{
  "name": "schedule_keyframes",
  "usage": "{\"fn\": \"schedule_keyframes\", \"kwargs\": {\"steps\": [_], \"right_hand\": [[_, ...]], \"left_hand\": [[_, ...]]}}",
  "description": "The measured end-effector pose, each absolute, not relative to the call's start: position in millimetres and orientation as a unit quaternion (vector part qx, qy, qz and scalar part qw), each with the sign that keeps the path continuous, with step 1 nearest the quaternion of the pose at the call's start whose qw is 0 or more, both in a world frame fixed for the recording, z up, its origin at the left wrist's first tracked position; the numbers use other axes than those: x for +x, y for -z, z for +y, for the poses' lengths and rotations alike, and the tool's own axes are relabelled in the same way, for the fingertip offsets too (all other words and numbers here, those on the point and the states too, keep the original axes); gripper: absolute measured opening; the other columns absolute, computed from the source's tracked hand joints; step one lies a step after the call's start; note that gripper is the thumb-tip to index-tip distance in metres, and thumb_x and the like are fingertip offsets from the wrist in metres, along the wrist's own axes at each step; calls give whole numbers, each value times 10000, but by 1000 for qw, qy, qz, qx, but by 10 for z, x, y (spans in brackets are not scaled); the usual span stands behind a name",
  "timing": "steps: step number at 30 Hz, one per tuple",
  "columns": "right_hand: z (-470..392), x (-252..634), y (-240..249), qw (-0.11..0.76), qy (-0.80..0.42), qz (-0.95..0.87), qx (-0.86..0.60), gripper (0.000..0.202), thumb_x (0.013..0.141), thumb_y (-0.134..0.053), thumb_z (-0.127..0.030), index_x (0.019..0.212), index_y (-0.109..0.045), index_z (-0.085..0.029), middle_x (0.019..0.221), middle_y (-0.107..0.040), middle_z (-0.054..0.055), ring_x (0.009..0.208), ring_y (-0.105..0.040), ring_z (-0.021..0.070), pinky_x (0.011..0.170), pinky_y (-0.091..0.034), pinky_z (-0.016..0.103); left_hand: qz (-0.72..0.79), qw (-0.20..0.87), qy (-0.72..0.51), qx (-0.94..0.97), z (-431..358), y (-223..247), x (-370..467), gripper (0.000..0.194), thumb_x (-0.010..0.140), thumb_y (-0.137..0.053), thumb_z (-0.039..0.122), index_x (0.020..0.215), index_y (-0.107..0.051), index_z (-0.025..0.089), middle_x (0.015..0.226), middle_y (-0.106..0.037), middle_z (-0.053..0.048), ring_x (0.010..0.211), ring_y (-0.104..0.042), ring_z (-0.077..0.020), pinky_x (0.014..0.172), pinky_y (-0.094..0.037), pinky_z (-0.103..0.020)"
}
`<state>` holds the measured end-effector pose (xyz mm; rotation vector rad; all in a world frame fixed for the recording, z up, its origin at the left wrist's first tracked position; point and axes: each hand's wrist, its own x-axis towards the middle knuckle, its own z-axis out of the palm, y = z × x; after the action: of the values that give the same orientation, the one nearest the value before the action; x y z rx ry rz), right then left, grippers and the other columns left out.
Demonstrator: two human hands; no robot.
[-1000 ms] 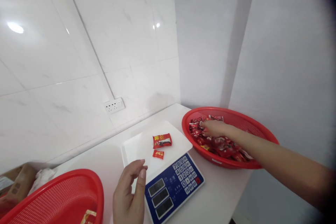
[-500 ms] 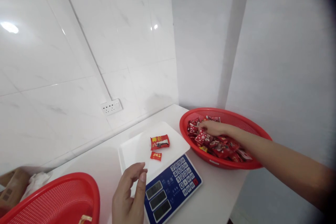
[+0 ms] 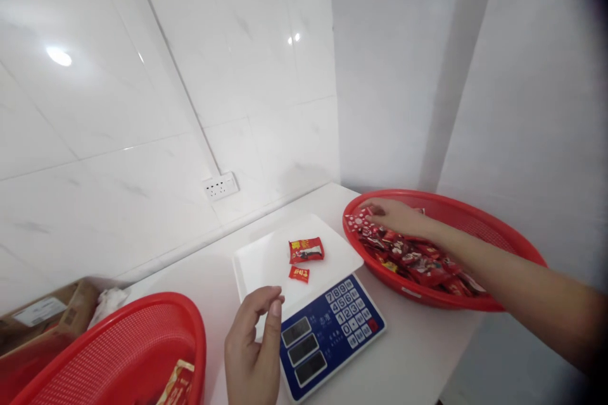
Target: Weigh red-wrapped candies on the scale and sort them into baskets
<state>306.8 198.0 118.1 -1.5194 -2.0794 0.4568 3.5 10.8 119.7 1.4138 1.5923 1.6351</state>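
Observation:
In the head view, my right hand [image 3: 392,214] pinches a red packet with white dots [image 3: 356,220] at the left side of a red plastic basket [image 3: 494,218]. Below the hand lie many red-wrapped snack packets [image 3: 418,259]. My left hand [image 3: 256,335] is beside the near left corner of a digital scale [image 3: 327,345], thumb and fingers apart, holding nothing. On the scale's white pan [image 3: 266,253] rest a larger red and yellow packet [image 3: 306,250] and a small red packet [image 3: 299,274].
Another red basket [image 3: 192,323] stands at the lower left with a red and gold packet [image 3: 177,383] inside. Behind it are a cardboard box [image 3: 71,310] and white plastic [image 3: 110,304]. A tiled wall with a power socket [image 3: 221,186] borders the white table [image 3: 403,361].
My right hand has raised the dotted packet from the pile toward the basket's left rim. The camera view has shifted, showing more of the lower left basket. My left hand keeps its pose.

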Motion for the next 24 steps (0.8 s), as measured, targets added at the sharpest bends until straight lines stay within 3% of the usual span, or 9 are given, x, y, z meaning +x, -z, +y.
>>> {"fn": "schedule_keyframes", "kwargs": {"steps": [2,8,12,14,21,24], "right_hand": [[1928,2864,-1167,263,-207,-768,-547,346,783,-502,-202,1119,-583,-187,803,-680,21,699,-626,180,643,-481,278],[1816,2285,-1023,271,-222,-752,-558,267,749,-546,-117,985,-643,-196,759,-676,26,738,-630,184,699,-468,281],[1853,2000,-904,272,-294,-741,-539,240,783,-536,-117,995,-619,-191,616,-632,-28,530,-592,118,546,-483,226],[1867,1919,-891,273,-333,-737,-521,230,788,-548,-116,1000,-613,-177,612,-631,-32,520,-593,104,524,-497,209],[1818,1991,-1032,277,-396,-726,-489,377,845,-491,-141,1220,-526,-122,830,-716,72,736,-686,161,709,-574,300],[1755,2037,-1012,287,-354,-738,-499,531,818,-517,-128,1342,-431,-146,1179,-641,135,1101,-586,234,983,-443,424]], "left_hand": [[578,218,-596,513,109,-1186,14,320,783,-566,503,889,-668,219,898,-680,-62,881,-628,-215,788,-488,-324],[565,193,-570,564,134,-1161,-88,285,803,-564,458,896,-676,214,890,-700,-66,848,-659,-202,744,-533,-297],[562,179,-572,571,126,-1175,-107,265,817,-555,431,900,-675,211,891,-707,-62,840,-668,-195,730,-544,-284],[561,172,-579,567,109,-1193,-108,263,816,-557,427,894,-675,206,885,-708,-62,829,-669,-196,720,-545,-286],[561,169,-606,538,85,-1232,-123,261,810,-566,429,882,-680,205,871,-713,-61,822,-667,-200,740,-540,-309],[560,169,-608,536,82,-1235,-121,267,803,-572,439,874,-682,206,859,-714,-58,811,-667,-199,735,-538,-308]]}}
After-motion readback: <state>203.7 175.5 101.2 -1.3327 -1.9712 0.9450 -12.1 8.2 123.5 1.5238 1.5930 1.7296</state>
